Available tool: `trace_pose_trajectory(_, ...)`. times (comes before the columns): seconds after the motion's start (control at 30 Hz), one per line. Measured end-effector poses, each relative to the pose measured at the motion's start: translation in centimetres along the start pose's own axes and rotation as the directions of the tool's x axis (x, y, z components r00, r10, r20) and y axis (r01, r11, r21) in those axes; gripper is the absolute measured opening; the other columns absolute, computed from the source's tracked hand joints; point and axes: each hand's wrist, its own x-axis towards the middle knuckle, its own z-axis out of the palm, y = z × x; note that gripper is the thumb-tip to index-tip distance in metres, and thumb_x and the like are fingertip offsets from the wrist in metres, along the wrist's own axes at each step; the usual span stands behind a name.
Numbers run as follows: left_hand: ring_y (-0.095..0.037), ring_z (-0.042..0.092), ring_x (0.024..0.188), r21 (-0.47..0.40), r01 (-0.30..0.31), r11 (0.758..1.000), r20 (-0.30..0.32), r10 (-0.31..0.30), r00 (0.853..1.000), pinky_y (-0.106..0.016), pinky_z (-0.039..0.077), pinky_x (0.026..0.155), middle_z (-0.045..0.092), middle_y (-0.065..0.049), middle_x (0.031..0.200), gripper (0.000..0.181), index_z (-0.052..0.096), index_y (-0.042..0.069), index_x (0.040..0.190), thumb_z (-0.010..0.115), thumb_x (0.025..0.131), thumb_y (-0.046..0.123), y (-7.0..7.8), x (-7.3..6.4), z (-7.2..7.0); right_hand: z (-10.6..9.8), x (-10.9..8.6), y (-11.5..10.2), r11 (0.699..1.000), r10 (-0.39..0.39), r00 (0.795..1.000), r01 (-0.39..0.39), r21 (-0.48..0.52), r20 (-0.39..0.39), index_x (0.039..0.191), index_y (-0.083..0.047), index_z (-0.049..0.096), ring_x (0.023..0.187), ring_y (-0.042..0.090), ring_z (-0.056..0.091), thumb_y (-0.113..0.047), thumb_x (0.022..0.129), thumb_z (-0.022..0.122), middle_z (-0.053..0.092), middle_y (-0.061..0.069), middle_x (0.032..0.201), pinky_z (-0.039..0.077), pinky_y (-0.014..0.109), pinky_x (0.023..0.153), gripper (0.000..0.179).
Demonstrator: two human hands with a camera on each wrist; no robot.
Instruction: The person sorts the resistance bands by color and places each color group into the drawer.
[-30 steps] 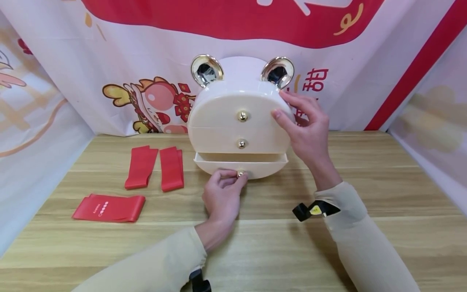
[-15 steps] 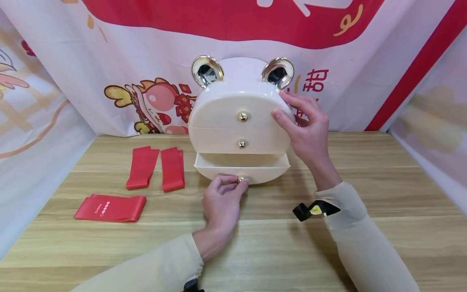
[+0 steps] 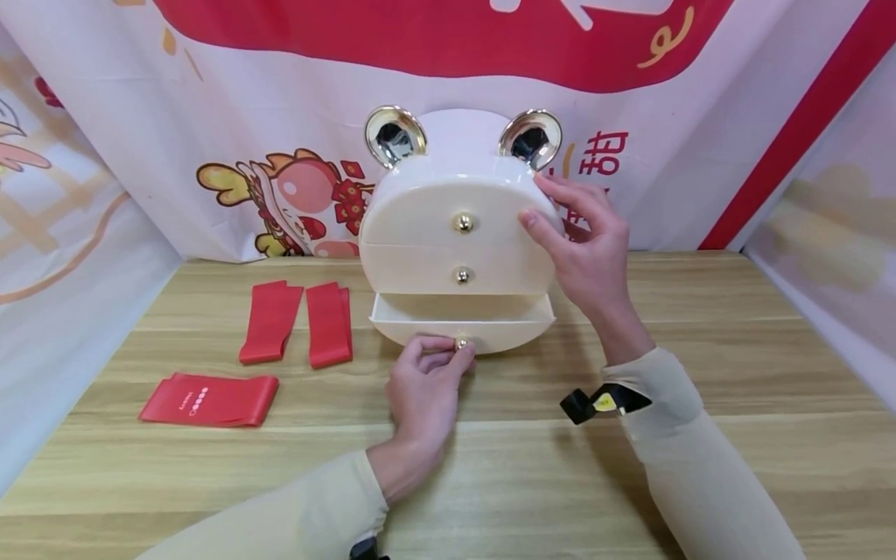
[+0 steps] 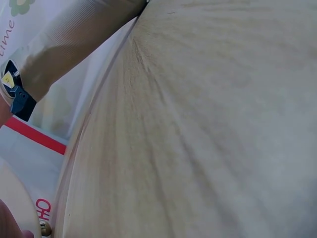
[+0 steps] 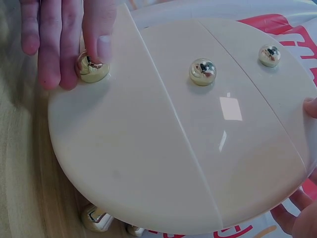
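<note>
A rounded white drawer box [image 3: 413, 206] with gold-rimmed ears and gold knobs stands on the table. Its bottom drawer [image 3: 511, 333] is pulled partway out, and the visible part of its inside looks bare. Thumb and fingers of my left hand [image 3: 425, 389] pinch the lowest knob [image 3: 461, 343]; the right wrist view shows the fingertips around that knob [image 5: 93, 72]. My right hand [image 3: 595, 253] grips the box's upper right edge, thumb on the front face and fingers behind. The upper two drawers are flush, with the middle knob [image 3: 462, 275] and top knob [image 3: 463, 223] untouched.
Left of the box lie two folded red bands [image 3: 271, 320] [image 3: 329, 324] side by side. A third red band [image 3: 210, 399] with white print lies nearer. The wooden table [image 3: 630, 482] ends at a printed cloth backdrop [image 3: 280, 101] close behind the box.
My left hand has drawn the bottom drawer a little farther out toward me, mostly in the first half second. The right hand has kept its hold on the box.
</note>
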Motion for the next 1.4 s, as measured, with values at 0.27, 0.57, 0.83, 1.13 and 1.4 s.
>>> trace_pose_trajectory(0.27, -0.026, 0.08, 0.082, 0.086, 0.001, 0.996, -0.036, 0.002, 0.999, -0.024, 0.058, 0.065, 0.081, -0.008, 0.086, 0.024, 0.071, 0.012, 0.098, 0.089, 0.088, 0.023, 0.4, 0.1, 0.2, -0.1, -0.1, -0.1, 1.0, 0.008, 1.0, -0.008, -0.003, 0.007, 0.134, -0.024, 0.075, 0.119, 0.014, 0.062, -0.02, 0.095, 0.082, 0.066, 0.003, 0.137, 0.061, 0.017, 0.087, 0.04)
trace_pose_trajectory(0.57, -0.027, 0.08, 0.083, 0.075, 0.001, 0.997, -0.056, 0.003, 0.998, -0.021, 0.055, 0.063, 0.08, -0.006, 0.083, 0.02, 0.072, 0.012, 0.095, 0.089, 0.087, 0.02, 0.5, 0.1, 0.2, 0.1, 0.0, 0.0, 1.0, -0.005, 1.0, 0.005, 0.0, 0.006, 0.134, -0.024, 0.075, 0.119, 0.014, 0.062, -0.019, 0.095, 0.082, 0.067, 0.003, 0.137, 0.061, 0.018, 0.088, 0.04)
trace_pose_trajectory(0.83, -0.024, 0.08, 0.08, 0.059, -0.023, 0.998, -0.035, 0.025, 0.999, -0.023, 0.059, 0.067, 0.08, -0.01, 0.084, 0.021, 0.072, 0.008, 0.094, 0.089, 0.087, 0.019, 0.2, -0.3, -0.1, 0.1, 0.0, 0.0, 1.0, -0.009, 1.0, 0.009, -0.002, 0.007, 0.134, -0.023, 0.075, 0.119, 0.014, 0.062, -0.018, 0.095, 0.081, 0.066, 0.003, 0.137, 0.061, 0.017, 0.087, 0.04)
trace_pose_trajectory(1.13, -0.022, 0.079, 0.078, 0.031, -0.014, 0.999, -0.007, 0.014, 1.0, -0.027, 0.061, 0.069, 0.079, -0.011, 0.087, 0.023, 0.07, 0.005, 0.098, 0.088, 0.088, 0.017, 0.2, -1.0, -0.2, -0.2, 0.0, 0.1, 1.0, -0.005, 1.0, 0.005, 0.003, 0.006, 0.134, -0.023, 0.075, 0.12, 0.014, 0.063, -0.018, 0.095, 0.081, 0.066, 0.003, 0.138, 0.061, 0.018, 0.088, 0.04)
trace_pose_trajectory(1.4, -0.018, 0.078, 0.074, 0.024, -0.004, 1.0, 0.035, 0.003, 0.999, -0.026, 0.061, 0.068, 0.08, -0.014, 0.091, 0.025, 0.069, 0.003, 0.102, 0.086, 0.089, 0.015, 0.2, -1.2, -0.7, -0.2, -0.1, 0.1, 1.0, -0.009, 1.0, 0.008, 0.007, 0.013, 0.135, -0.023, 0.074, 0.12, 0.015, 0.062, -0.018, 0.095, 0.081, 0.066, 0.003, 0.138, 0.061, 0.018, 0.089, 0.04)
